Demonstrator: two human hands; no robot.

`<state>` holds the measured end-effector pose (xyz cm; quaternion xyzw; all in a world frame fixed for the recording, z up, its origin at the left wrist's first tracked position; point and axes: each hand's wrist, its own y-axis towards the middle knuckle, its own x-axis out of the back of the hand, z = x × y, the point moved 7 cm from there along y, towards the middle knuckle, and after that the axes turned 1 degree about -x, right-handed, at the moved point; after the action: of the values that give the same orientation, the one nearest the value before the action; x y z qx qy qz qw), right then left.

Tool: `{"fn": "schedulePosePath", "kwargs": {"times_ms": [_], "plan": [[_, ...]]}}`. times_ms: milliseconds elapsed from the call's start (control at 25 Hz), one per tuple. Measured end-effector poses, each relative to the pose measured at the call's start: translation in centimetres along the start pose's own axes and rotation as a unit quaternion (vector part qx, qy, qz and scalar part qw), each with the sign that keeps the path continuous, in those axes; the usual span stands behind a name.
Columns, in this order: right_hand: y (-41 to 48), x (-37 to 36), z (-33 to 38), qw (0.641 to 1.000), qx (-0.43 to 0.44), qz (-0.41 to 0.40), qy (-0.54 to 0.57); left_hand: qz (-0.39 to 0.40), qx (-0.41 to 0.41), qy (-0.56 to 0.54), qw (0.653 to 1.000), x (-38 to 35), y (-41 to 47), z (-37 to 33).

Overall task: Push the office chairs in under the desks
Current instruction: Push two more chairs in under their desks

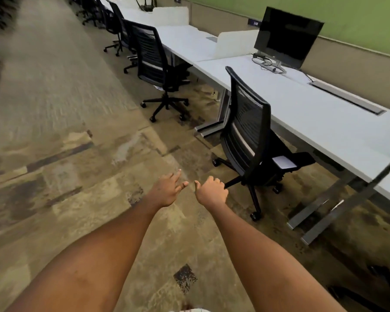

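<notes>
A row of white desks runs along the right side. The nearest black mesh office chair stands with its seat partly under the desk edge and its back toward the aisle. A second black chair stands farther along, out from its desk. More chairs line the far end. My left hand and my right hand are held out over the carpet, left of the nearest chair and touching nothing. The left hand's fingers are loosely spread. The right hand is curled into a loose fist with the thumb out.
A dark monitor with cables stands on the near desk. White divider panels separate the desks. Metal desk legs reach onto the patterned carpet. The aisle stretches away on the left. A green wall backs the desks.
</notes>
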<state>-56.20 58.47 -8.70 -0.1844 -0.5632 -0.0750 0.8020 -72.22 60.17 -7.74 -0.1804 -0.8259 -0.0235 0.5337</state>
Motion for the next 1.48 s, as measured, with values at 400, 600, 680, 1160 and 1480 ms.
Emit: {"fn": "schedulePosePath", "kwargs": {"times_ms": [400,600,680,1160,1480], "plan": [[17.2,2.8,7.7,0.997,-0.068,-0.028,-0.003,-0.101,-0.027,0.007,0.994,8.5,20.1,6.1],[22.6,6.4,10.2,0.984,-0.146,-0.103,0.004,-0.062,-0.134,0.008,0.989,12.4,30.1,5.5],[24.0,7.8,10.9,0.975,-0.175,-0.132,0.015,-0.058,-0.161,0.005,0.985,13.3,33.4,4.8],[36.1,23.0,5.4,0.926,-0.243,-0.279,-0.069,0.046,-0.268,0.088,0.958,14.4,47.2,-2.1],[44.5,23.1,-0.6,0.929,-0.301,-0.181,-0.122,-0.064,-0.303,0.082,0.947,18.1,55.9,-9.0]]}}
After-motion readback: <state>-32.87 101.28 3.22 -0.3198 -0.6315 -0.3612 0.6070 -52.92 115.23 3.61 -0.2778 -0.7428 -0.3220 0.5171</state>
